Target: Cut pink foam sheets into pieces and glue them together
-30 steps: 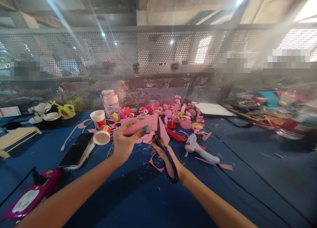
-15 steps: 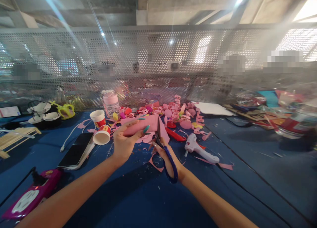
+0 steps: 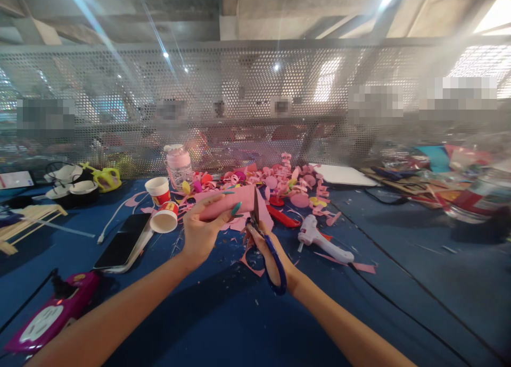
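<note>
My left hand (image 3: 202, 226) is closed round a curled sheet of pink paper (image 3: 235, 202), thumb below and fingers above. In my right hand (image 3: 275, 255) is a pair of scissors (image 3: 275, 274) with dark blue handles, its blades pointing up at the right edge of the sheet. Whether the blades are cutting into it I cannot tell. Behind both hands lies a heap of pink paper cut-outs and curls (image 3: 275, 181). A red-handled tool (image 3: 285, 217) rests just right of the scissors.
A white glue gun (image 3: 325, 242) with a black cord lies at right. Two paper cups (image 3: 163, 217), a phone (image 3: 123, 242), a clear bottle with a pink top (image 3: 179, 165) and a magenta power strip (image 3: 54, 314) are at left. A perforated metal screen (image 3: 247, 85) stands behind.
Both hands, the pink sheet and the scissors stay almost where they were. At the far left, a thin translucent strip now reaches further right over the wooden sticks.
</note>
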`<state>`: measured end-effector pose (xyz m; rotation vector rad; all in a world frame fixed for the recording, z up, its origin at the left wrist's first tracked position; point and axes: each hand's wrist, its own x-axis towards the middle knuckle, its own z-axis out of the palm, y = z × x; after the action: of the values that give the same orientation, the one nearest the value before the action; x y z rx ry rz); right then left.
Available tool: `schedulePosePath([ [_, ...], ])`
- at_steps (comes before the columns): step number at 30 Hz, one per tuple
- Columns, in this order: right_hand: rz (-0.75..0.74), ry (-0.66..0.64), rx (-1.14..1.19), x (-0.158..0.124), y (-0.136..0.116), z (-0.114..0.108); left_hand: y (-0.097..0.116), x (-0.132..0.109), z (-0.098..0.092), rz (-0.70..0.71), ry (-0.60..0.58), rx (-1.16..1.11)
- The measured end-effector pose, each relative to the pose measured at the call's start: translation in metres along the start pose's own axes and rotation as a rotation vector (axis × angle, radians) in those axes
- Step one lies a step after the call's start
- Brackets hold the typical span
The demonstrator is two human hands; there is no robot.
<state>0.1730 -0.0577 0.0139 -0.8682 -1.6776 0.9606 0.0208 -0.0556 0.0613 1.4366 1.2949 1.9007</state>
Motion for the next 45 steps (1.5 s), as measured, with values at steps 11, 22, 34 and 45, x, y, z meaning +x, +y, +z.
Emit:
schedulePosePath([
  [11,0.041,0.005,-0.013,0.000,0.002,0.001,0.000,0.000,0.001,-0.011,0.011,0.006],
  [22,0.046,0.025,-0.037,-0.001,-0.001,0.002,0.001,0.000,-0.001,0.001,0.000,0.028],
  [34,0.011,0.009,-0.066,-0.001,-0.007,0.000,-0.004,0.000,-0.001,0.017,-0.012,0.026],
  [45,-0.012,0.011,-0.057,-0.001,-0.003,0.000,-0.005,-0.001,-0.001,0.029,0.003,0.032],
])
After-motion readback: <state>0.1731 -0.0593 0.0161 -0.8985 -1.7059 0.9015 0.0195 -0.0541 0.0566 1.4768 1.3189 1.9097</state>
